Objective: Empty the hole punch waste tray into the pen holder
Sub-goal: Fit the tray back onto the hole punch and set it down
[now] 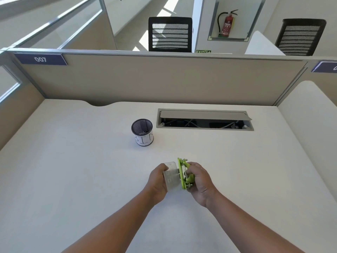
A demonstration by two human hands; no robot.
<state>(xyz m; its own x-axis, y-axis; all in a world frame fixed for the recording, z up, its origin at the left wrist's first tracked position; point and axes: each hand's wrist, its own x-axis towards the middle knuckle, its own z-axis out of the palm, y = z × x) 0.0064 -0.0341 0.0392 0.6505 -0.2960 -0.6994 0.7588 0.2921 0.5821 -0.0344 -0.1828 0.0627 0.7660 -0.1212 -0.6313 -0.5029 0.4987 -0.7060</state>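
A green hole punch is held on its side above the white desk, near the front middle. My right hand grips its green body from the right. My left hand grips the translucent waste tray, which sits against the punch's left side. Whether the tray is attached or pulled off, I cannot tell. A black mesh pen holder with a white paper label stands upright farther back and to the left, with small bits at its bottom.
An open cable hatch with a raised grey flap is set into the desk at the back right. A beige partition closes the far edge. Beyond it stand two black chairs.
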